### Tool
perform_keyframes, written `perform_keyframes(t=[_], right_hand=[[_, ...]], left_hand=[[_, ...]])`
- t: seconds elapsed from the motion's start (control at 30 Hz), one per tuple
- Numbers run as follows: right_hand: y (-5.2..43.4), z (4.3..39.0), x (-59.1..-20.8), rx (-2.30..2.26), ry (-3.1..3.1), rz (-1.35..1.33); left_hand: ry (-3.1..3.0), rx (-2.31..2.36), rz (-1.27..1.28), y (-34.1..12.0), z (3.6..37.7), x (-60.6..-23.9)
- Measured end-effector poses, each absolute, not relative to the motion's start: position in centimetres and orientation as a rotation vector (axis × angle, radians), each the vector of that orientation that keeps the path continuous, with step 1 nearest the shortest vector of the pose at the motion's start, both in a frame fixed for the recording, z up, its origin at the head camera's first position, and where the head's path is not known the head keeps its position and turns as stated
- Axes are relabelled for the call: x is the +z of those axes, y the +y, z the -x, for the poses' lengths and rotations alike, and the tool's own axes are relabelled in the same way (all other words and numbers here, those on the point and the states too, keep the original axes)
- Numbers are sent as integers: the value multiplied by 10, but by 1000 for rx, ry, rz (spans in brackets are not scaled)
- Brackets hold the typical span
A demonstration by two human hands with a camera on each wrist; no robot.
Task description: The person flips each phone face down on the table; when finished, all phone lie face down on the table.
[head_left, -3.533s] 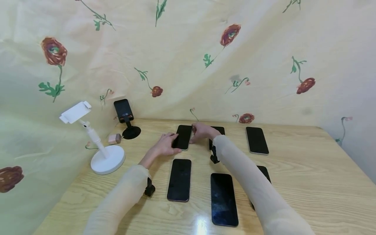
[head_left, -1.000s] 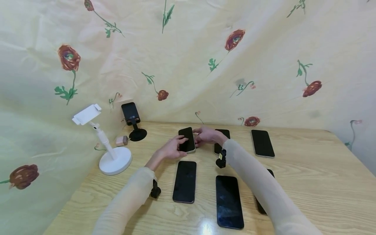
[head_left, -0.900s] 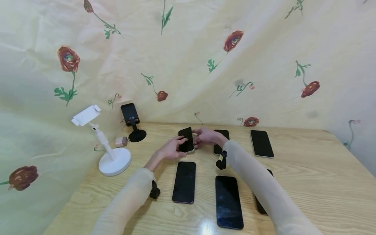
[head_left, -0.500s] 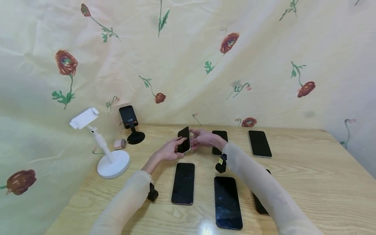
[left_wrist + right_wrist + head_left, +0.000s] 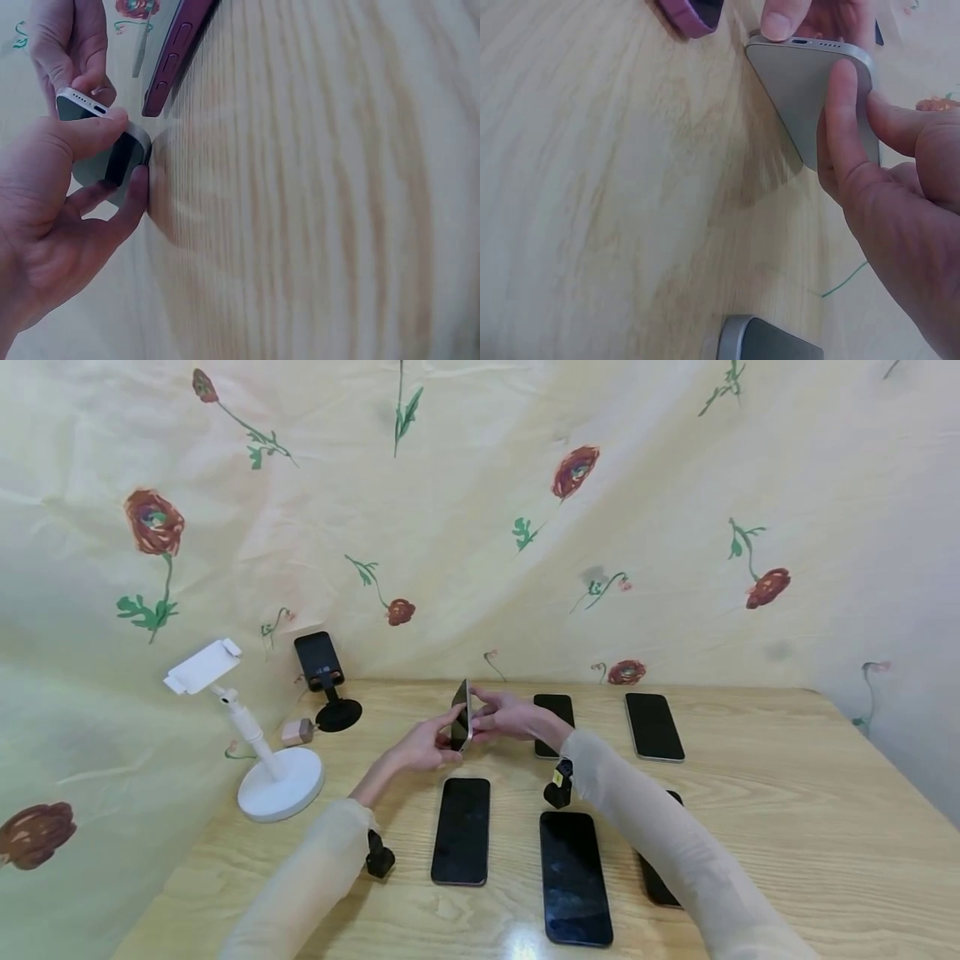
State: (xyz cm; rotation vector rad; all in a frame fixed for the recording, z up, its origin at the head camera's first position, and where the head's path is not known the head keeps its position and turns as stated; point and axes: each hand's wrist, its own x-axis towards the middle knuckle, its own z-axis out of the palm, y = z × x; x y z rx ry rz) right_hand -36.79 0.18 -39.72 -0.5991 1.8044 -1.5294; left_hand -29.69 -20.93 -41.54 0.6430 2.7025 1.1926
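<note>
A wooden table (image 5: 787,793) stands against a flowered cloth (image 5: 465,510). Above its far middle, the left hand (image 5: 420,746) and right hand (image 5: 508,718) pinch a phone (image 5: 461,725) between them, tipped on edge. Five more phones lie flat around; two stands (image 5: 255,735) sit left.
</note>
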Motion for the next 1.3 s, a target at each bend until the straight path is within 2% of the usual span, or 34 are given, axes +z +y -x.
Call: perform_keyframes(t=[0.87, 1.3], right_hand=[[-19, 361, -409, -1574, 1920, 733], [-21, 360, -409, -1474, 2036, 769]], left_hand=[[2272, 1682, -516, -219, 291, -413], [2229, 1766, -460, -219, 287, -412]])
